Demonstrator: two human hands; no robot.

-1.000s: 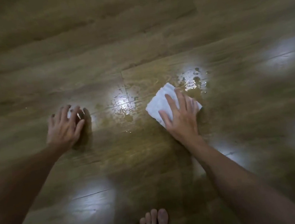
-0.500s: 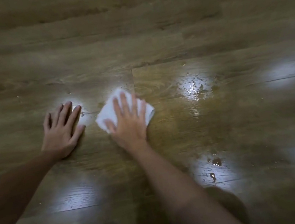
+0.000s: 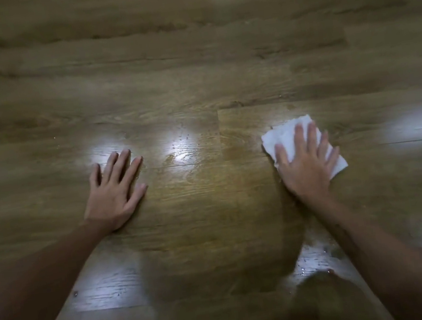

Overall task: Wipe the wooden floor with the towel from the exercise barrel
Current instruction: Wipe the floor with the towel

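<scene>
The towel (image 3: 285,137), a small white folded cloth, lies flat on the wooden floor (image 3: 195,82) at the right of the view, just past the end seam where two planks meet. The right hand (image 3: 307,164) rests on top of it, palm down, fingers straight and slightly spread, pressing the cloth to the boards rather than gripping it; nothing is pinched or curled round. White corners of the cloth show beyond the fingertips at the upper left and past the little finger at the lower right, while the middle of it is hidden under the palm. The picture is a little blurred around this hand. The left hand (image 3: 116,190) lies well apart from the towel, at the left, flat on the bare planks with its fingers straight and fanned, holding nothing. Both forearms reach in from the bottom corners. Between the two hands the floor has a darker, glossy patch, and bright light reflections (image 3: 179,145) sit on the boards just beyond the left hand and further right. Near the right forearm, low in the view, small water droplets (image 3: 320,255) glisten on a shiny stretch of plank.
</scene>
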